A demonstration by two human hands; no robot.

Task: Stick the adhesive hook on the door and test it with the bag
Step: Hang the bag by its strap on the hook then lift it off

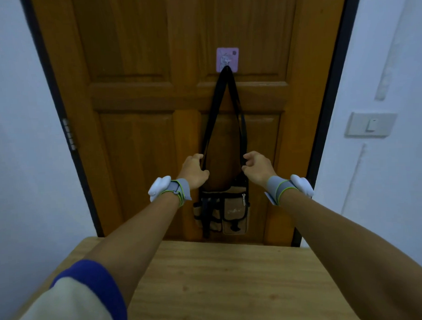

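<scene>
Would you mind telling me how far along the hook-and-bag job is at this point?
Done: the adhesive hook is stuck on the door and the bag hangs from it by its strap. In hand: the left hand and right hand are at the strap's two sides. Left: letting go to see whether it holds.

Head view, facing door point(140, 95), close

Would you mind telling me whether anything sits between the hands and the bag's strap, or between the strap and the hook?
Nothing visible does. The left hand and right hand are each right at a side of the black strap, which already loops over the purple hook on the door. The bag hangs below, above the table.
</scene>
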